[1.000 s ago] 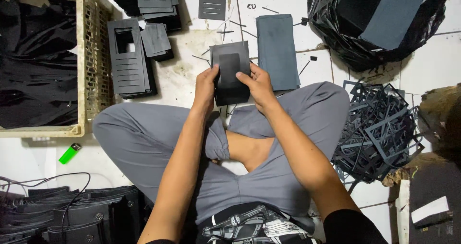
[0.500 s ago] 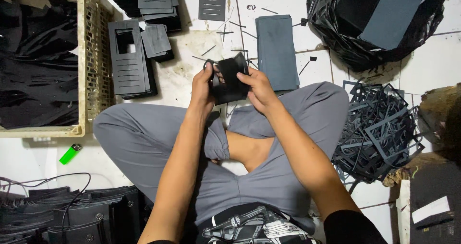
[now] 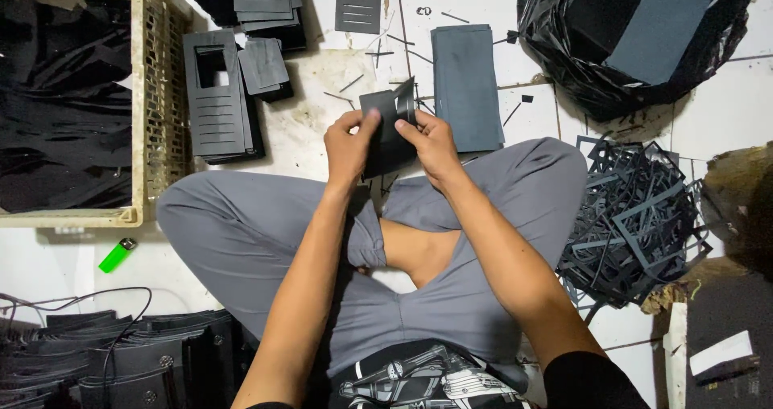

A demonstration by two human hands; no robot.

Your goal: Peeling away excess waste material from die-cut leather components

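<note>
Hands met over the knees: the left hand [image 3: 350, 143] and the right hand [image 3: 431, 145] both had their fingers pinched shut on a small black die-cut sheet [image 3: 390, 123], held up off the floor between them, just beyond the crossed legs in grey trousers [image 3: 266, 240]. The sheet was bent and tilted, its far corner sticking up; the left thumb pressed on its upper left part, and the right fingers gripped its right edge.

Just past the right hand, on the white tiled floor [image 3: 725, 103], lay a neat stack of dark grey sheets [image 3: 467, 83]. Far left of the hands sat a pile of slotted black panels [image 3: 217, 95], with more of them at the far edge [image 3: 258, 2]. Beside that pile stood a tan plastic crate [image 3: 157, 95] full of black material. A black plastic bag [image 3: 636, 35] with grey sheets lay at the far right, and a tangle of black cut-out frames [image 3: 636, 224] rested by the right knee. A green lighter [image 3: 117, 254] lay on the floor near the left, close to the crate's near corner.
</note>
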